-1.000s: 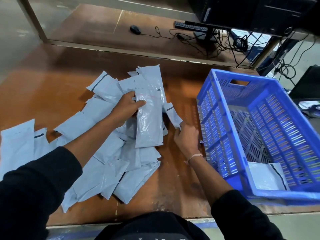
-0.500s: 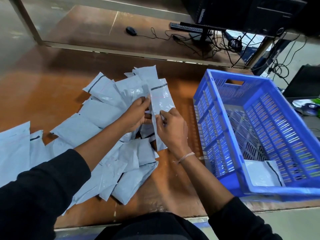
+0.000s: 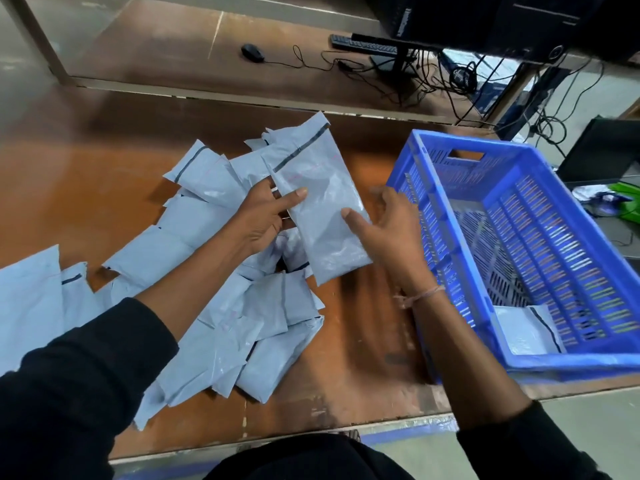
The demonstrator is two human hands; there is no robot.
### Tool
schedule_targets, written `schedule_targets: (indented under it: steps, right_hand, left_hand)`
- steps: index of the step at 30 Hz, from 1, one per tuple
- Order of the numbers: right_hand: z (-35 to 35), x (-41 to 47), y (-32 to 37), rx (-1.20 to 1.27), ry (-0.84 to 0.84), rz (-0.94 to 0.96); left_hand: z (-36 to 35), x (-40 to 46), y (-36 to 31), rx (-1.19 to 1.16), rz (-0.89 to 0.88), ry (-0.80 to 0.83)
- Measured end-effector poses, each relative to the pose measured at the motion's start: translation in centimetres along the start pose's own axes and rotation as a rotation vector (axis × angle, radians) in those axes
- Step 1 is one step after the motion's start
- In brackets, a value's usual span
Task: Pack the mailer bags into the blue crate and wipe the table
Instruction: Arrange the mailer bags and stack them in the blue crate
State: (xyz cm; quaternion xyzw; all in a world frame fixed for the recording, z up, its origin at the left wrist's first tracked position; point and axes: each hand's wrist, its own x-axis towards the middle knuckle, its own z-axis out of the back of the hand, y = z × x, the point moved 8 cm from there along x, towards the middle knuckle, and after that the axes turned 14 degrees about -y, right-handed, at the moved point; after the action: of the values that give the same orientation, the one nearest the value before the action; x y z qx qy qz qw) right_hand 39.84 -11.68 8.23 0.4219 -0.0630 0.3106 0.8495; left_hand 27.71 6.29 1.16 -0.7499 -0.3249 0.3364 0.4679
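Pale grey mailer bags [image 3: 207, 341] bear dark strips; the slotted crate [image 3: 588, 363] is blue.

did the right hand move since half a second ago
Yes. The right hand has shifted right, closer to the blue crate, and now grips the right edge of the mailer bag.

Packing station, warehouse type. Identified by: worn worktable [image 3: 69, 174] heaped with grey mailer bags [image 3: 221, 327]; blue crate [image 3: 446, 244] set alongside; monitor [image 3: 467, 19], keyboard [image 3: 367, 45], mouse [image 3: 252, 53] and cables [image 3: 446, 81] kept on adjoining desk [image 3: 156, 39].
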Motion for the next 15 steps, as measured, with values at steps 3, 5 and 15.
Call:
schedule_targets:
  steps: [3,5,15]
  right_hand:
    - [-0.4,0.1,-0.1,0.229,0.301,-0.199]
    - [0.2,0.6,-0.3,0.235,0.329,-0.184]
    - [9.7,6.6,-1.8,-0.12,0.431,0.243]
  left_hand:
    - [-1.2,-0.3,-0.5,-0.051,0.005,0.061]
    - [-2.0,-0.4,-0.7,-0.057,0.008,0.082]
    - [-6.0,0.7,-5.9,0.125,-0.111,0.014]
